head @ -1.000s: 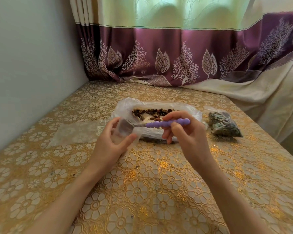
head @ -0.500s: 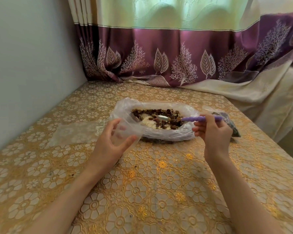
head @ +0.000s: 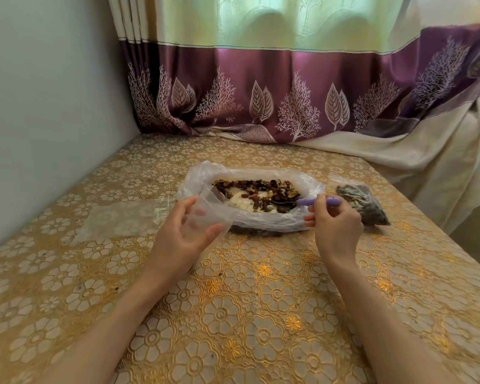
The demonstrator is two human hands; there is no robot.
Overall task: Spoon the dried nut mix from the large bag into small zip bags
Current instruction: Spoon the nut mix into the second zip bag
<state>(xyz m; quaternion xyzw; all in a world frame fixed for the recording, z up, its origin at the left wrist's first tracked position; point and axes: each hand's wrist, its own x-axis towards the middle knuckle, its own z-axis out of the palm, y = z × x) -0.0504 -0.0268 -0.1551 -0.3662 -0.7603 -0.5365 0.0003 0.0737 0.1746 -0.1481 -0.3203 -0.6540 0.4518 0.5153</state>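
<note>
Left hand [head: 182, 234]: curled round a small clear zip bag [head: 205, 214], thumb on the near side, fingertips showing pink through the plastic on the far side; held the mouth open and raised just off the table.
Small zip bag: empty as far as could be seen, upright in the grip, overlapping the left end of the large bag [head: 250, 200] from this angle; touching or not, could not tell.
Right hand [head: 337, 225]: wrapped around the purple handle of the spoon [head: 305, 201], fingers curled under, thumb along the top, knuckles toward the camera.
Spoon: lay nearly level, handle pointing right, dark bowl dipped into the right end of the nut mix [head: 261, 189].
Large bag: sat open in the middle of the table, clear rim rolled down and spread wide.
Nut mix: dark brown and tan pieces banked along the far side and right end of the large bag, a pale bare patch showing on the near side.
Filled bag [head: 362, 200]: lay flat just right of the large bag, behind the right hand, packed with dark greenish-brown contents.
Flat clear bags [head: 117, 221]: spread on the table left of the left hand, hard to count.
Table [head: 247, 314]: covered in a gold floral cloth, pushed against a grey wall [head: 47, 106] on the left.
Curtain [head: 288, 87]: hung behind, pale green above, purple band with leaf and tree prints below, hem resting on the far table edge.
</note>
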